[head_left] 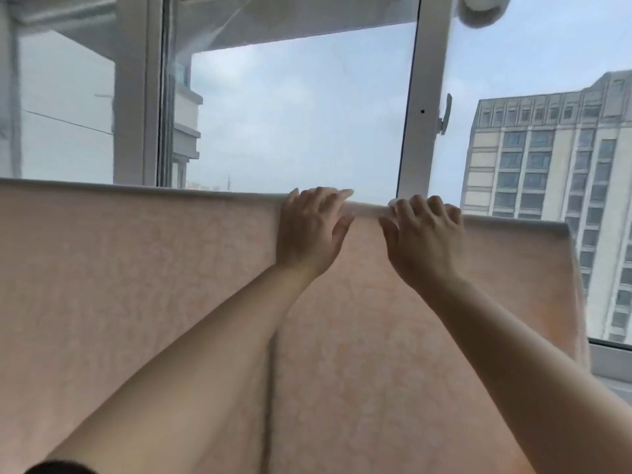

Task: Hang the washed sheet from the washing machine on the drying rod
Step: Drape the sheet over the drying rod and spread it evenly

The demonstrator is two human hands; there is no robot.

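Observation:
A pale pink patterned sheet (136, 285) hangs draped over a horizontal drying rod that runs across the view; the rod itself is hidden under the sheet's folded top edge (366, 210). My left hand (311, 230) rests on that top edge near the middle, fingers spread over it. My right hand (424, 234) lies on the same edge just to the right, fingers curled over the fold. A vertical crease runs down the sheet below my left forearm.
Behind the sheet stands a large window with a white frame (417, 114) and a handle (444, 114). A tall building (554, 165) shows outside at right. A round white fitting (482, 8) hangs at the top. The sill (612, 360) is at lower right.

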